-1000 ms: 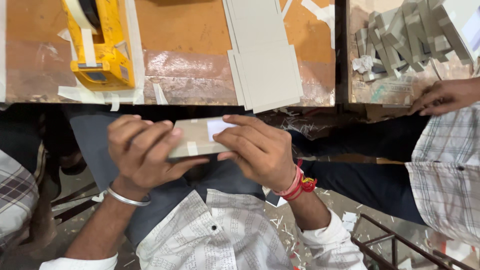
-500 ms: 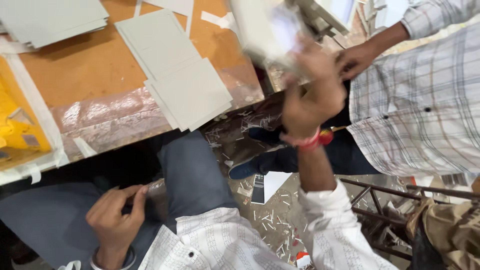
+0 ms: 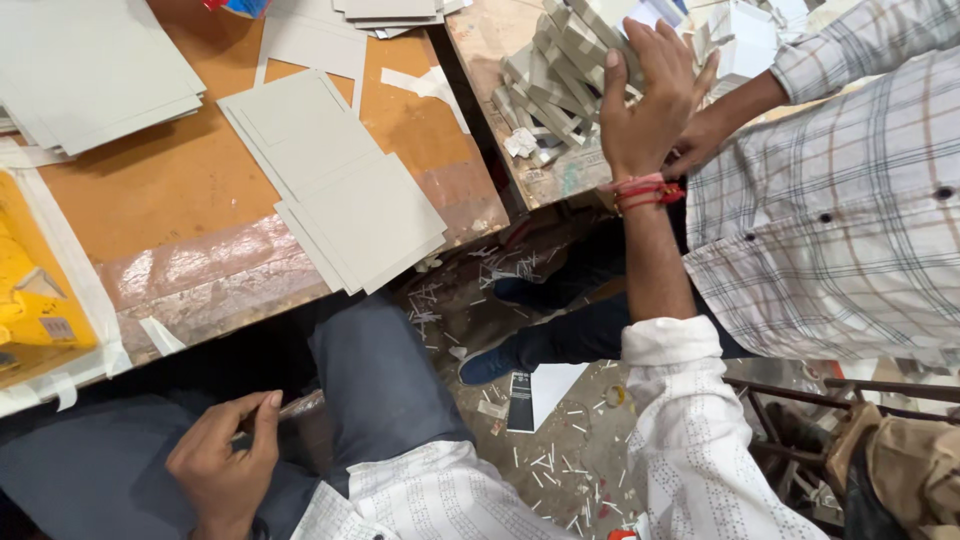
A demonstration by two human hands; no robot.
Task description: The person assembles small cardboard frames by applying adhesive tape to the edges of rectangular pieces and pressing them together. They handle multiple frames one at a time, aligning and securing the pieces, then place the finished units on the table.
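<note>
My right hand (image 3: 648,98) reaches up and right, with red threads around the wrist. It lies flat, fingers spread, on a pile of folded grey cardboard pieces (image 3: 555,75) on the neighbouring table. A co-worker's hand (image 3: 712,135) in a checked sleeve sits just behind my wrist. My left hand (image 3: 222,462) rests low on my lap. Its thumb and fingers pinch a thin flat strip (image 3: 298,405) that sticks out to the right.
A stack of grey cardboard sheets (image 3: 340,195) lies on the orange-brown table (image 3: 180,180), with another stack (image 3: 90,70) at the top left. A yellow tape dispenser (image 3: 30,300) sits at the left edge. Paper scraps litter the floor (image 3: 560,440); a metal frame (image 3: 850,385) stands at right.
My right hand carried a grey cardboard piece from my lap up to the pile on the right and now rests flat on it. My left hand dropped to my lap. The view swung right.
</note>
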